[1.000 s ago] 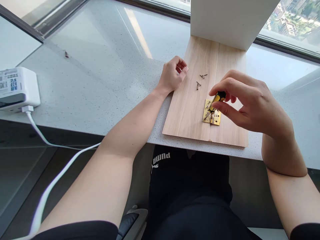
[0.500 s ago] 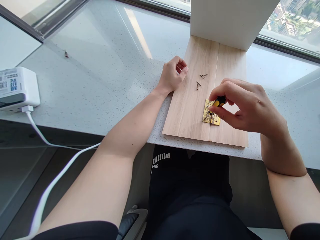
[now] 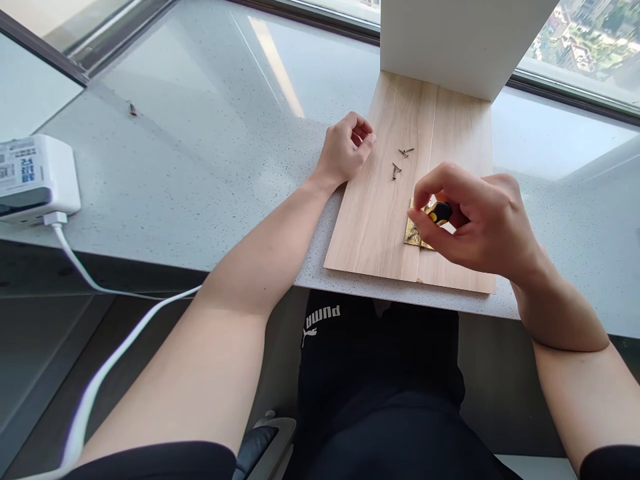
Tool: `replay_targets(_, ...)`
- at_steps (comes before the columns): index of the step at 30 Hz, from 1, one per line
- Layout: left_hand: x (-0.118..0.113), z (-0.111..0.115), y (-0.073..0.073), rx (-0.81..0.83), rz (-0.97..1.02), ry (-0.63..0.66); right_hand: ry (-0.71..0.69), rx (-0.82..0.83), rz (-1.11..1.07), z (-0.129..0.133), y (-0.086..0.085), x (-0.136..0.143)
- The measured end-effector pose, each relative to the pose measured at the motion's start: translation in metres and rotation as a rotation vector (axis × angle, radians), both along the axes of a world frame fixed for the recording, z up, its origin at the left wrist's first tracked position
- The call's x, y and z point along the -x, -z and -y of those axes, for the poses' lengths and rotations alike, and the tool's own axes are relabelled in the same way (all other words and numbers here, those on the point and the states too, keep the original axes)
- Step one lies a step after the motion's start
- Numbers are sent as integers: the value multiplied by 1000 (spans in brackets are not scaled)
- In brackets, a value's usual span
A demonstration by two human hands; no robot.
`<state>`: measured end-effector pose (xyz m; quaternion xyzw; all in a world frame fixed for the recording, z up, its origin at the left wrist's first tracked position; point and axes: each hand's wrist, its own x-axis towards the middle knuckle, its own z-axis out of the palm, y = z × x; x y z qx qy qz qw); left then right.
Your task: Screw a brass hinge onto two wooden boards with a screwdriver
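Observation:
My right hand (image 3: pixel 470 220) pinches a short black-and-yellow screwdriver (image 3: pixel 441 213) over a brass hinge (image 3: pixel 413 233). The hinge lies on the wood-grain board (image 3: pixel 373 227) near its front edge, and my fingers hide much of it. The screwdriver's tip is hard to make out. My left hand (image 3: pixel 347 148) rests at the board's left edge with its fingers curled; whether anything is inside them is hidden. Between the hands, several small screws (image 3: pixel 396 171) lie loose on the board.
A white panel (image 3: pixel 450 40) stands upright at the board's back end. On the left of the speckled countertop (image 3: pixel 200 167) sits a white power adapter (image 3: pixel 63 173) with a white cable (image 3: pixel 107 363). Windows run behind.
My right hand has turned and shifted slightly left and down around the screwdriver, covering more of the hinge. My left hand has stayed in place.

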<state>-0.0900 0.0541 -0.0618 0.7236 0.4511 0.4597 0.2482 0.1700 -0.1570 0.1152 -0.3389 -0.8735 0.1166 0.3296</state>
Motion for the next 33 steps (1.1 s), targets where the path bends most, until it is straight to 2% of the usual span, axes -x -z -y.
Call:
replay_targets(3,-1,0,1,-20,12,-8,38,25,-53,0,0,1)
replay_targets(6,0,-1,3,-32,20,-16,39,70,33,-2,-7,-6)
replay_targets(11,-1,0,0,-6,10,-23,-125,154,150,-5,-25,-23)
replay_targets(15,-1,4,-6,29,-12,-10,-173,200,197,-12,-33,-35)
replay_targets(21,1,1,-3,30,-44,18,-175,185,115,-27,-29,-43)
replay_targets(25,2,0,-1,9,-49,9,-121,129,114,-29,-25,-41)
replay_targets(28,0,3,-4,39,-86,3,-90,148,126,-27,-24,-39)
replay_targets(33,-3,6,-8,54,-22,-20,-164,154,137,-27,-25,-37)
